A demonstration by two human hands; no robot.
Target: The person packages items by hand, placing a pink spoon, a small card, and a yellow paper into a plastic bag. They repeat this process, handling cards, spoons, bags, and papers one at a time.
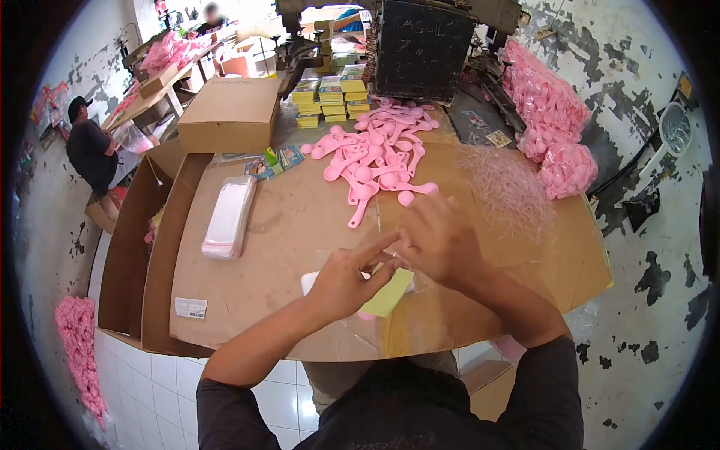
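My left hand [346, 279] is closed, thumb and fingers pinching a pale yellow card [390, 294] over the front of the table. A bit of pink shows just below the card, too little to name. My right hand [441, 238] is closed close to the left fingertips; what its fingers pinch, if anything, is too small to make out. Under my left hand lies something white [308, 282], mostly hidden. Beyond both hands spreads a loose pile of pink plastic measuring spoons [375, 154]. To the left rests a stack of clear plastic sleeves [229, 217].
Thin clear strips lie heaped [510, 187] on the right, beside bagged pink spoons [547, 105]. Card stacks [330, 94] and a dark machine [424, 49] stand at the back. A closed carton [229, 112] and an open box [124, 277] are left. Another person [94, 150] sits far left.
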